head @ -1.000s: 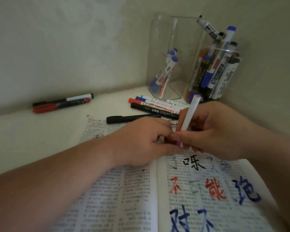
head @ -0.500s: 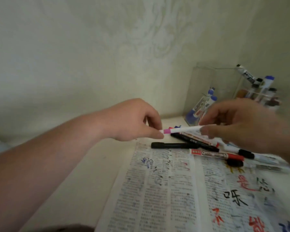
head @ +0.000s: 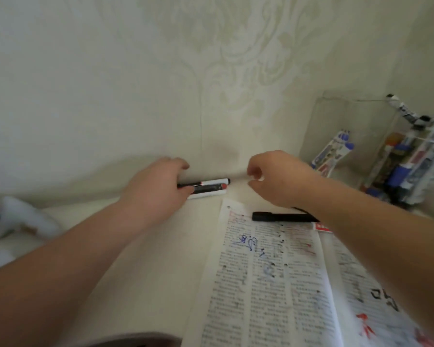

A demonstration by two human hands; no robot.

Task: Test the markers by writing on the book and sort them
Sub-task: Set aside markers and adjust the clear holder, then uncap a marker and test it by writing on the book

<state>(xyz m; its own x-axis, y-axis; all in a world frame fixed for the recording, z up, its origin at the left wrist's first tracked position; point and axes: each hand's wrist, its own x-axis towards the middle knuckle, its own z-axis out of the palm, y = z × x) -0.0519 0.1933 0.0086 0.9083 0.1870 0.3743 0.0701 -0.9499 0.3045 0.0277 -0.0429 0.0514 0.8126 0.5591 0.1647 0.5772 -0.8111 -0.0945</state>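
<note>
So, head cam: left hand (head: 158,189) covers the ends of three markers (head: 212,184) lying along the wall (head: 110,96), with the white marker (head: 208,194) nearest the book. Can't tell if it's gripping any of them. Right hand (head: 278,179) hovers loosely curled, holding nothing. The open book (head: 268,284) lies on the right with a black marker (head: 281,217) at its top edge and a clear holder (head: 336,126) behind.

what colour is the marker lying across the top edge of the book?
Black, the marker along all its visible length. Best in the head view.

both forearms are bare, wide and rounded, down to left hand (head: 158,194) and right hand (head: 281,179).
</note>
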